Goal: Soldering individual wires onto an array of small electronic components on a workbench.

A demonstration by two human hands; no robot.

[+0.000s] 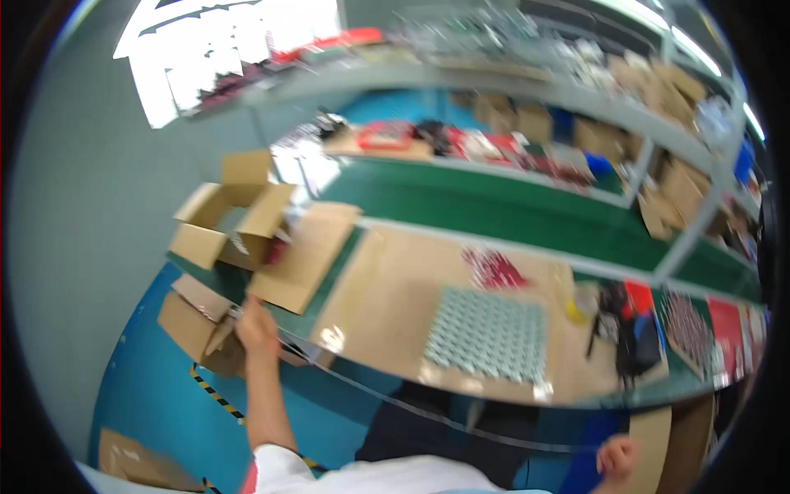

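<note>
My left hand [258,331] reaches to the left end of the workbench, at the near corner of a flat cardboard piece [309,255]. Its fingers are smeared by motion, so whether they grip the cardboard cannot be made out. Just left of it, a lower open carton [188,329] stands beside the bench. Behind sits another open carton [263,222] with its flaps up. My right hand [617,457] hangs low at the right, below the bench edge, fingers curled with nothing visible in them. In front of me lies a grid of small pale green pieces [485,333] on a brown board [374,305].
Red-and-white packets [494,269] lie behind the grid. To the right are a tape roll [581,305], dark tools [635,337] and a tray of small parts [687,329]. A loaded shelf [527,78] spans the back. A cable [428,414] runs along the bench front.
</note>
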